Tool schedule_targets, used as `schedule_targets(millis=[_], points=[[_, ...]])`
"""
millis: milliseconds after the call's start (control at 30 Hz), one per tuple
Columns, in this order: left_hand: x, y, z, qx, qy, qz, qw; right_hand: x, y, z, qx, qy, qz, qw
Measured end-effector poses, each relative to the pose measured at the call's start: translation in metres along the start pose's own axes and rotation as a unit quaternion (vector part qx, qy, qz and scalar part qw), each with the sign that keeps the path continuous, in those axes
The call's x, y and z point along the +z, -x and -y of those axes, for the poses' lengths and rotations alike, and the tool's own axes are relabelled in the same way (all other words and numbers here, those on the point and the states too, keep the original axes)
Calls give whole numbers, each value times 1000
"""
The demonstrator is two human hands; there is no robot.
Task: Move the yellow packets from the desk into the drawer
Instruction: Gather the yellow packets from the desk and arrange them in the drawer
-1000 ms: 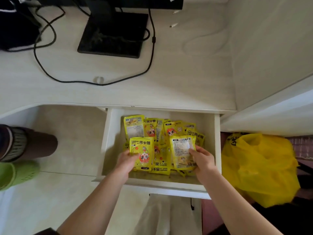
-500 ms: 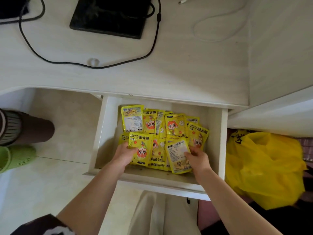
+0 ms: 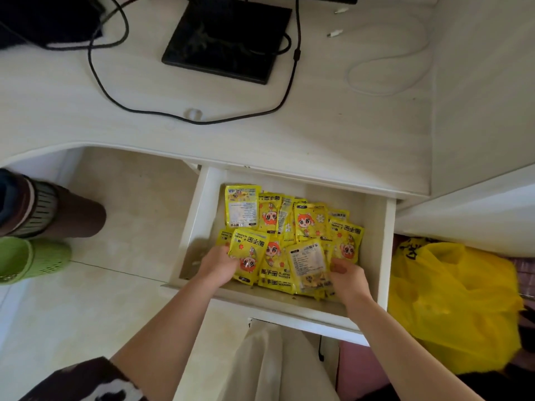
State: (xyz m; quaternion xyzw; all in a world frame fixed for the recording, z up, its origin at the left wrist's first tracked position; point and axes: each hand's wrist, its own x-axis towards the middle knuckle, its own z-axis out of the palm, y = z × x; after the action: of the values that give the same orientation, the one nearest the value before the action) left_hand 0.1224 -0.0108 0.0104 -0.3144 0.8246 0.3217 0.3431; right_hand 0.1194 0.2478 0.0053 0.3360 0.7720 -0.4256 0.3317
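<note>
The white drawer [image 3: 193,227] stands pulled out below the desk [image 3: 318,125]. Several yellow packets [image 3: 311,221] with an orange cartoon figure lie heaped inside it, filling the middle and right. My left hand [image 3: 218,266] is down in the drawer's front left, fingers curled on the edge of a yellow packet [image 3: 249,253]. My right hand [image 3: 348,277] is at the front right, gripping the lower edge of a back-side-up packet [image 3: 308,261]. No yellow packet shows on the desk top.
A black monitor base [image 3: 228,39] with black cables [image 3: 98,73] and a white cable [image 3: 385,91] lie on the desk. A yellow plastic bag [image 3: 454,299] sits right of the drawer. A leg and green slipper [image 3: 31,261] are at left on the tiled floor.
Both hands stayed on their packets and pressed them lower into the heap. The right-hand packet tilted and dropped flatter. The camera shifted slightly.
</note>
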Motion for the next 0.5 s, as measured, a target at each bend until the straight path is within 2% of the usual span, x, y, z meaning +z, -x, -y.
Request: schedule_targets(millis=[200,333,500], points=[[-11,29,4,32,-37,-39,998,-6,27,15,-51,81,14,995],[-21,57,16,78,-69,-98,990,-5,49,27,-91,125,23,988],[-25,93,45,131,15,-187,974,2,80,44,-176,190,39,965]])
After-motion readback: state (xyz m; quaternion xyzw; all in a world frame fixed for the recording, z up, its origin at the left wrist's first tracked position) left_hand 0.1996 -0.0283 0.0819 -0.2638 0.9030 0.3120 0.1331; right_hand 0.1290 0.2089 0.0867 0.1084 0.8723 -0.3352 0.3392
